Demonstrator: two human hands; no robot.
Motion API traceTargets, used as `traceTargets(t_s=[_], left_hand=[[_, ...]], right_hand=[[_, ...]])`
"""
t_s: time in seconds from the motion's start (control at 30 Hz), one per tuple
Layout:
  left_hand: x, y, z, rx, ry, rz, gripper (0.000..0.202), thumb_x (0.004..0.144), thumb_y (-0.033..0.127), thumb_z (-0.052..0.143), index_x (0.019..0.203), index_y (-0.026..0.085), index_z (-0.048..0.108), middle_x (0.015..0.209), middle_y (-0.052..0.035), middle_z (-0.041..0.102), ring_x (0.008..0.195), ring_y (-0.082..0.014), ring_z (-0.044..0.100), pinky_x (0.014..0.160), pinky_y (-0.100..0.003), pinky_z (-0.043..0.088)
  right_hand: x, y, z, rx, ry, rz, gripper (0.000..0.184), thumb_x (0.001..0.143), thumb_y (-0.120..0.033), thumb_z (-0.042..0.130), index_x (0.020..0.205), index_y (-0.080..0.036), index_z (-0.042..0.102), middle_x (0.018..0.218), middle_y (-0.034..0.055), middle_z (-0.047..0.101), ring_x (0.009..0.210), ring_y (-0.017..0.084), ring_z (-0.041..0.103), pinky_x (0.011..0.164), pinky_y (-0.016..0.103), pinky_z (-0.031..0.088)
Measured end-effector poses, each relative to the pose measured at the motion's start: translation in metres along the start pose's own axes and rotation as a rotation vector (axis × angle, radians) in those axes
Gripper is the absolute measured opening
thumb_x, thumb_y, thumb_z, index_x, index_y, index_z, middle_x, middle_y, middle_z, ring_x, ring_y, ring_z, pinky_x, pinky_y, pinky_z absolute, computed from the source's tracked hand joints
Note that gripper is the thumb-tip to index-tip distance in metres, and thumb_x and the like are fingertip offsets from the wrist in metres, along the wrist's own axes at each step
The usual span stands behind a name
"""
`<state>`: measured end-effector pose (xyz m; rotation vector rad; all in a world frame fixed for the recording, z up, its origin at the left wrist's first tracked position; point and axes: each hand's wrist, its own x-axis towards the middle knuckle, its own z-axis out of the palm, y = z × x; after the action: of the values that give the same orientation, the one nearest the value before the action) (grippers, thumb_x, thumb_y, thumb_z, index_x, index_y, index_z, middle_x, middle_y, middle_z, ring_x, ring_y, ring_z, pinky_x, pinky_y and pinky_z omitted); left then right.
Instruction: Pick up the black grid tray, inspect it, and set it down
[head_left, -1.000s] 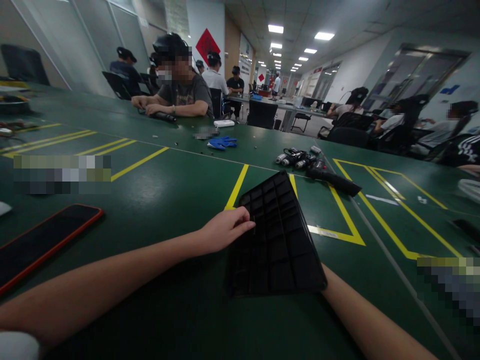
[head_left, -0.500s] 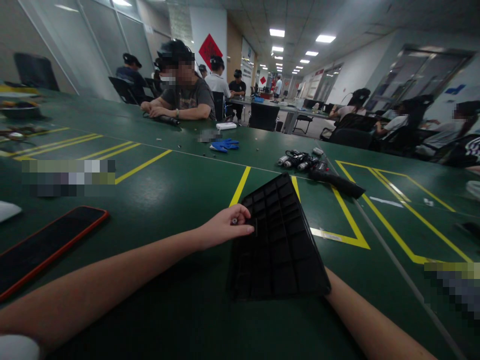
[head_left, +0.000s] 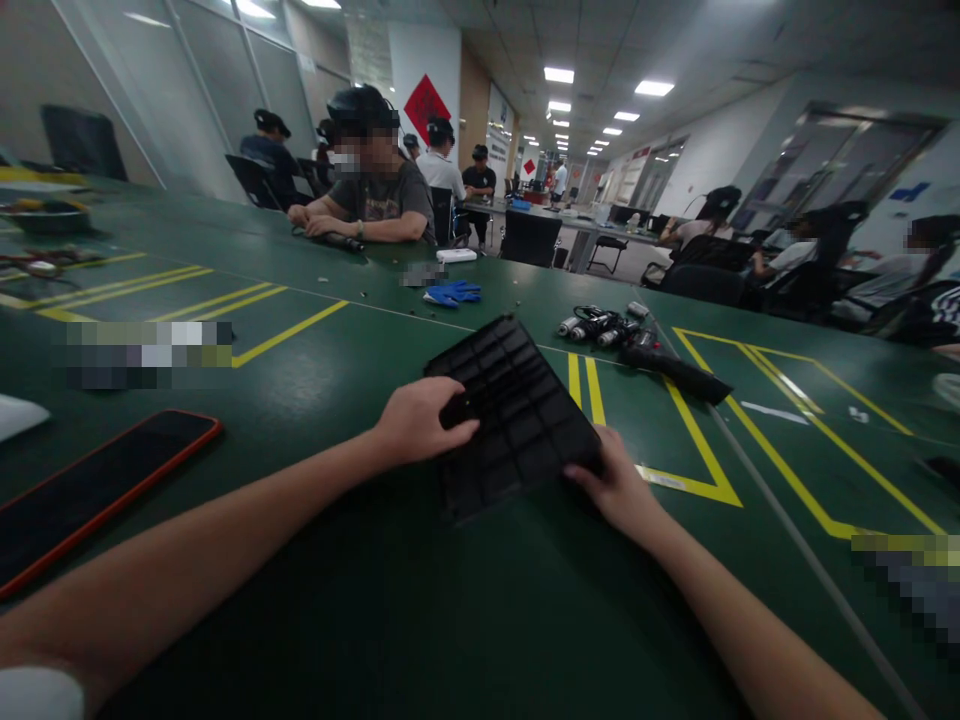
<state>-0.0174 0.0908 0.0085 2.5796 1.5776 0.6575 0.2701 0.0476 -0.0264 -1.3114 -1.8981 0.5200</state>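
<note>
A black ribbed plastic panel [head_left: 510, 410] lies on the green table [head_left: 315, 400], turned at an angle. My left hand [head_left: 416, 422] grips its left edge, fingers curled over the ribs. My right hand [head_left: 616, 485] holds its near right corner, thumb on top. Both forearms reach in from the bottom of the head view.
A red-cased phone [head_left: 90, 490] lies at the left. A black power screwdriver [head_left: 667, 365] and a cluster of small metal parts [head_left: 596, 322] sit beyond the panel. Blue gloves [head_left: 450, 292] lie further back. A seated person [head_left: 375, 185] works across the table; others sit behind.
The panel has slid away from me and to the left, and turned. My right hand, hidden under it before, now shows at its corner. My left hand moved onto the ribs.
</note>
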Motion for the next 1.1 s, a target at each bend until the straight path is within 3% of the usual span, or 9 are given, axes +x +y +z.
traceTargets(t_s=[0.2, 0.3, 0.4, 0.5, 0.63, 0.77, 0.93, 1.0, 1.1], left_hand=[[0.027, -0.099, -0.035, 0.333, 0.025, -0.617, 0.052, 0.076, 0.058, 0.045, 0.095, 0.013, 0.063, 0.096, -0.0168, 0.066, 0.091, -0.0326, 0.060, 0.071, -0.038, 0.045], [0.025, -0.133, -0.044, 0.361, 0.006, -0.758, 0.053, 0.074, 0.060, 0.048, 0.084, 0.010, 0.063, 0.093, -0.0205, 0.064, 0.094, -0.0373, 0.058, 0.070, -0.040, 0.044], [0.020, -0.144, -0.047, 0.332, 0.026, -0.808, 0.053, 0.074, 0.058, 0.052, 0.079, 0.005, 0.061, 0.089, -0.0190, 0.062, 0.097, -0.0396, 0.057, 0.074, -0.044, 0.043], [0.021, -0.139, -0.048, 0.318, 0.103, -0.787, 0.051, 0.082, 0.052, 0.043, 0.086, 0.003, 0.059, 0.091, -0.0175, 0.061, 0.097, -0.0380, 0.056, 0.078, -0.045, 0.043], [0.027, -0.113, -0.037, 0.168, 0.239, -0.574, 0.036, 0.088, 0.024, 0.030, 0.103, 0.008, 0.058, 0.100, -0.0133, 0.063, 0.100, -0.0278, 0.057, 0.087, -0.038, 0.043], [0.027, -0.079, -0.008, 0.008, 0.168, -0.259, 0.041, 0.081, 0.009, 0.030, 0.113, 0.008, 0.057, 0.102, -0.0110, 0.065, 0.098, -0.0206, 0.060, 0.090, -0.033, 0.045], [0.023, -0.068, 0.024, 0.064, -0.137, -0.006, 0.054, 0.075, 0.000, 0.029, 0.122, 0.012, 0.054, 0.134, -0.0085, 0.051, 0.126, -0.0183, 0.043, 0.107, -0.036, 0.033], [0.023, -0.071, 0.026, 0.086, -0.198, -0.011, 0.048, 0.082, 0.007, 0.030, 0.123, 0.011, 0.054, 0.135, -0.0101, 0.050, 0.127, -0.0196, 0.043, 0.107, -0.038, 0.034], [0.018, -0.065, 0.022, 0.134, -0.085, 0.039, 0.041, 0.088, 0.023, 0.036, 0.122, 0.008, 0.053, 0.133, -0.0151, 0.051, 0.128, -0.0242, 0.041, 0.107, -0.042, 0.033]], right_hand=[[0.013, 0.075, -0.053, -0.543, 0.259, 0.211, 0.056, 0.076, -0.036, 0.053, 0.128, -0.014, 0.048, 0.110, 0.0144, 0.062, 0.102, 0.031, 0.051, 0.093, 0.050, 0.036], [0.012, 0.106, -0.069, -0.733, 0.219, 0.274, 0.050, 0.079, -0.035, 0.049, 0.123, -0.012, 0.051, 0.110, 0.0166, 0.063, 0.103, 0.031, 0.053, 0.093, 0.048, 0.036], [0.009, 0.114, -0.073, -0.814, 0.147, 0.337, 0.046, 0.081, -0.037, 0.044, 0.120, -0.014, 0.054, 0.113, 0.0169, 0.061, 0.107, 0.032, 0.052, 0.092, 0.049, 0.038], [0.009, 0.102, -0.070, -0.889, 0.205, 0.350, 0.052, 0.082, -0.043, 0.043, 0.124, -0.013, 0.052, 0.123, 0.0196, 0.053, 0.117, 0.038, 0.043, 0.093, 0.056, 0.035], [0.010, 0.063, -0.048, -0.845, 0.320, 0.158, 0.055, 0.083, -0.042, 0.043, 0.126, -0.009, 0.048, 0.131, 0.0201, 0.046, 0.125, 0.038, 0.033, 0.101, 0.056, 0.031], [0.002, 0.013, -0.008, -0.649, 0.065, -0.034, 0.053, 0.087, -0.042, 0.040, 0.131, -0.015, 0.044, 0.138, 0.0142, 0.043, 0.131, 0.032, 0.030, 0.106, 0.053, 0.031], [-0.012, -0.029, 0.022, -0.500, -0.379, -0.181, 0.048, 0.091, -0.041, 0.031, 0.136, -0.027, 0.037, 0.145, 0.0034, 0.038, 0.136, 0.026, 0.028, 0.111, 0.055, 0.025], [-0.011, -0.030, 0.020, -0.474, -0.428, -0.181, 0.048, 0.092, -0.043, 0.028, 0.136, -0.026, 0.038, 0.144, 0.0033, 0.040, 0.135, 0.024, 0.031, 0.111, 0.053, 0.027], [-0.002, -0.012, 0.003, -0.527, -0.278, -0.190, 0.048, 0.092, -0.043, 0.031, 0.135, -0.023, 0.040, 0.142, 0.0052, 0.042, 0.133, 0.023, 0.033, 0.111, 0.050, 0.029]])
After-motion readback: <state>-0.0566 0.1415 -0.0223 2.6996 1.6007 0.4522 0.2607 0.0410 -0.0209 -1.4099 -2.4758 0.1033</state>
